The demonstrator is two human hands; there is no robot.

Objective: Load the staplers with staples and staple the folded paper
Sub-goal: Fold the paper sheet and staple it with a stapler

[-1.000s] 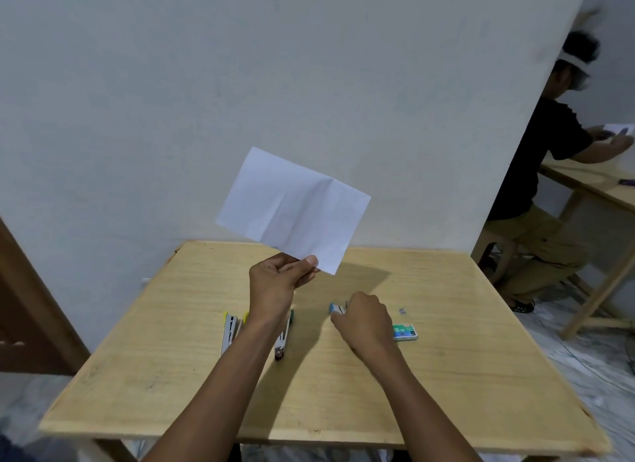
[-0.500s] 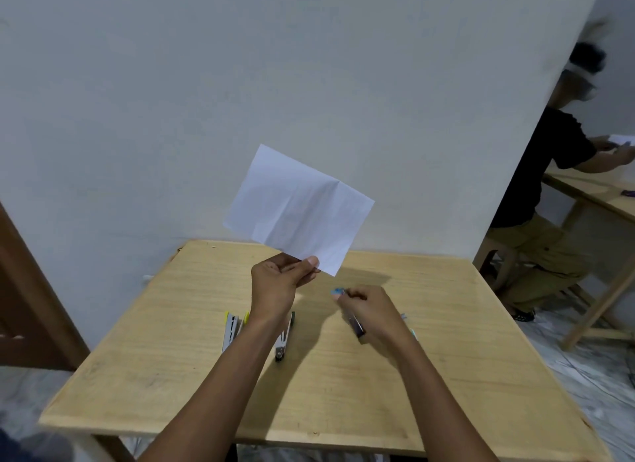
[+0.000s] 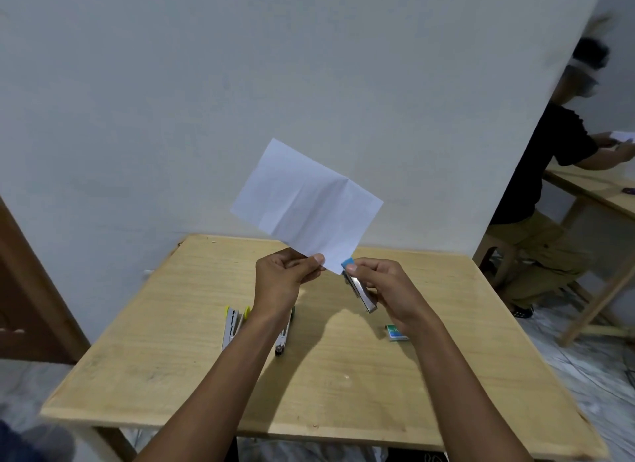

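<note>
My left hand pinches the lower edge of a folded white paper and holds it upright above the table. My right hand grips a small blue-topped metal stapler, its front end at the paper's lower right corner. On the wooden table lie a yellow-tipped stapler and a green-tipped stapler, the latter partly hidden behind my left forearm. A small green staple box lies to the right of my right wrist.
A white wall rises right behind the table. A brown door frame stands at the left. At the far right another person sits at a second wooden table.
My right hand picked the blue stapler up off the table and raised it to the paper's lower right corner. The left hand kept the paper held up.
</note>
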